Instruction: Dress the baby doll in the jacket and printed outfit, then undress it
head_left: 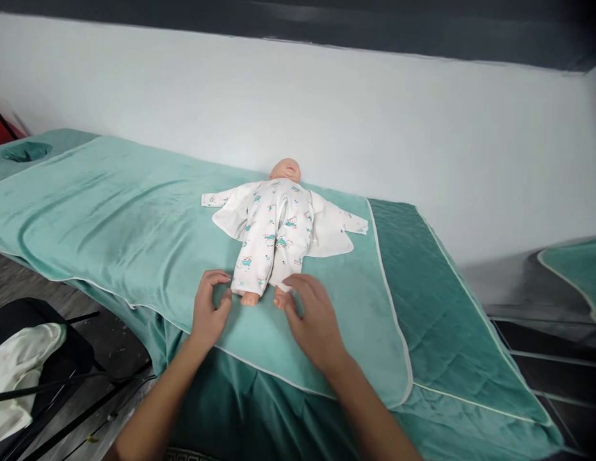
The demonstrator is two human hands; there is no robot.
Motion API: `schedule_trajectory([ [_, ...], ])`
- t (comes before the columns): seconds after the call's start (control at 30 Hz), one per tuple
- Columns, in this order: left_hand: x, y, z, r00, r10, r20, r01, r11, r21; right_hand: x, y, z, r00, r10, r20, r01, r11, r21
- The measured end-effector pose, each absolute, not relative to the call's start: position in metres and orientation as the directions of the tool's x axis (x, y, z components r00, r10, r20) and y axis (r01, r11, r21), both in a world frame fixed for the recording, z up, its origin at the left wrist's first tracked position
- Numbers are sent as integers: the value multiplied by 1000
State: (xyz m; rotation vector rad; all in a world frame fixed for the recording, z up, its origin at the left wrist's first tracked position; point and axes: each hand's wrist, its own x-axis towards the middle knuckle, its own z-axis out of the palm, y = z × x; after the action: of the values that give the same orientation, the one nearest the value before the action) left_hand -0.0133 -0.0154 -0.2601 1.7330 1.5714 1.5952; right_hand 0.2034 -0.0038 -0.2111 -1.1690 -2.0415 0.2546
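A baby doll (285, 169) lies on its back on a light green blanket (134, 218), head toward the wall. It wears white printed trousers (273, 246), and a matching white top (326, 230) lies open and spread under it. My left hand (209, 310) rests on the blanket just left of the doll's feet, fingers curled and apart, holding nothing. My right hand (312, 314) lies flat beside the doll's right-side foot (280, 299), fingertips touching the trouser cuff.
The blanket covers a massage bed with a darker green quilted cover (436, 307) along a white wall. A black folding chair (48, 358) with a white cloth (19, 371) stands at the lower left. Another green-covered bed (576, 269) is at the right edge.
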Motion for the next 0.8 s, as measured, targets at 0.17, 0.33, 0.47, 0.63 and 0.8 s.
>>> schedule_trajectory([
  [0.17, 15, -9, -225, 136, 785, 604, 686, -515, 515, 220, 3, -244, -149, 889, 433, 722, 397, -567],
  [0.33, 40, 14, -210, 398, 812, 426, 832, -515, 205, 215, 15, -250, -137, 913, 383, 714, 359, -601],
  [0.47, 43, 25, -213, 418, 792, 445, 812, -545, 208, 217, 10, -230, -171, 879, 445, 591, 453, -668],
  [0.63, 41, 11, -223, 283, 755, 591, 724, -572, 385, 225, -1, -211, -206, 824, 528, 598, 533, -598],
  [0.8, 33, -15, -232, 224, 747, 626, 680, -580, 448, 233, -13, -217, -380, 812, 444, 664, 573, -480],
])
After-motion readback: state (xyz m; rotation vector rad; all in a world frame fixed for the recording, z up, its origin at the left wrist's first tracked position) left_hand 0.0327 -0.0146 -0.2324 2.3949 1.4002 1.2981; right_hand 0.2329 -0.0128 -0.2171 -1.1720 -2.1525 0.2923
